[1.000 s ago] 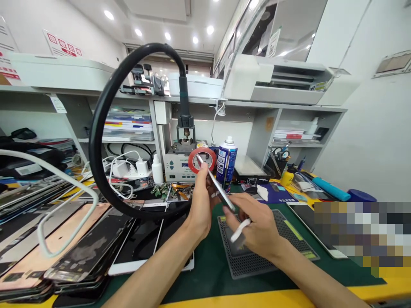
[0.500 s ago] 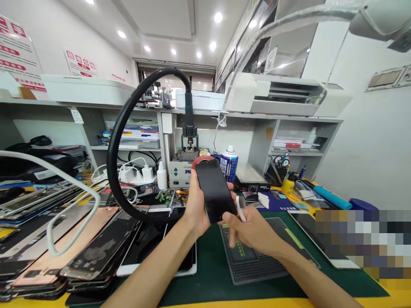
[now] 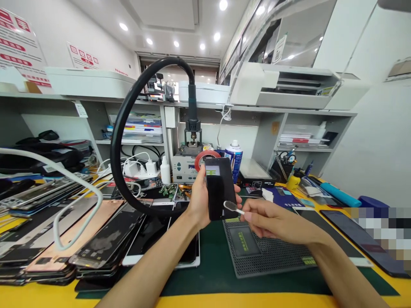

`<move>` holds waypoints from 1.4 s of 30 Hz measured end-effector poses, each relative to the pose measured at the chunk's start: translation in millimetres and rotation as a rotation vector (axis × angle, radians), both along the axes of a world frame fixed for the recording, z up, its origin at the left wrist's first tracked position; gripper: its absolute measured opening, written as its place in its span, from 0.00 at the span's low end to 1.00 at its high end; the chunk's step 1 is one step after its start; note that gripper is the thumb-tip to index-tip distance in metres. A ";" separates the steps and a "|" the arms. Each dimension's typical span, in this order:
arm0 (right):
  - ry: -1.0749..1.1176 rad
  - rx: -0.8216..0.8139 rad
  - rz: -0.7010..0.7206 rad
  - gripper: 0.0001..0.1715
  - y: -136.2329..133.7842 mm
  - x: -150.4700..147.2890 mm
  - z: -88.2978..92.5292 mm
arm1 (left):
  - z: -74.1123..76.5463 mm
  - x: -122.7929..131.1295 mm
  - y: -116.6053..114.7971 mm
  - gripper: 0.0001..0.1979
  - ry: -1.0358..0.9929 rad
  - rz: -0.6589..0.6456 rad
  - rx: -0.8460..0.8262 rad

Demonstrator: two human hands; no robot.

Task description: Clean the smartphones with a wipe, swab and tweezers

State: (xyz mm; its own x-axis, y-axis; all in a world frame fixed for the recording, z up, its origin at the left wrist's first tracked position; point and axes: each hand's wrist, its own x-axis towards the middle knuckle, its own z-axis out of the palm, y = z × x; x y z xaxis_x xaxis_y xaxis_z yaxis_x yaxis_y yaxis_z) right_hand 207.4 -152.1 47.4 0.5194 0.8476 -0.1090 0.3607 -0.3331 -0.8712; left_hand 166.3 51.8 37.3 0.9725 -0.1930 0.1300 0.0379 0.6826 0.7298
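My left hand [image 3: 198, 201] holds a black smartphone [image 3: 221, 192] upright and slightly tilted, its dark glass face towards me. The thumb lies along one edge and the fingertips show at the other. A pale and green reflection sits near the top of the glass. My right hand [image 3: 272, 218] pinches the white handle of a small oval-headed brush [image 3: 231, 206]. The brush head is in front of the phone's lower right corner; whether it touches the glass I cannot tell. Below the right hand lies a grey perforated work mat [image 3: 272, 252].
A black hose [image 3: 117, 141] arches at left from a grey hot-air station [image 3: 181, 167]. Red tape [image 3: 202, 161] and a blue spray can [image 3: 236, 154] stand behind the phone. Stacked phone screens [image 3: 109, 239] crowd the left. Another dark phone [image 3: 362, 239] lies at right.
My right hand has turned and moved right, so the brush's oval head now points left towards the phone's lower part. The phone is held more upright. The view has shifted slightly.
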 end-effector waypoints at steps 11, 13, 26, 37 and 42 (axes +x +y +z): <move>-0.226 0.091 -0.214 0.20 4.4 9.2 -12.2 | -15.3 10.1 -2.4 0.39 0.166 0.100 0.151; -0.249 0.100 -0.217 0.20 4.4 10.9 -13.5 | -15.1 9.8 -3.8 0.38 0.170 0.106 0.172; -0.432 0.268 -0.349 0.15 -2.0 18.4 -6.9 | -17.6 6.6 -11.2 0.38 0.185 -0.063 0.237; -0.464 0.136 -0.284 0.20 -6.6 31.1 -15.7 | -21.5 16.8 1.7 0.30 0.237 -0.197 0.153; -0.384 0.101 -0.157 0.21 -2.3 27.4 -16.0 | -17.0 18.1 3.4 0.27 0.309 -0.175 0.144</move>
State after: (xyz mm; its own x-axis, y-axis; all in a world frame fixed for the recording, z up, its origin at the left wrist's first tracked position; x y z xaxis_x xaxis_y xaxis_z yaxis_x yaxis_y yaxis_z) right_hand 234.8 -154.4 31.3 0.6300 0.7512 0.1971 0.6171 -0.3302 -0.7143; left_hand 184.4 55.2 20.3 0.9126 -0.3542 -0.2043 0.3775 0.5379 0.7538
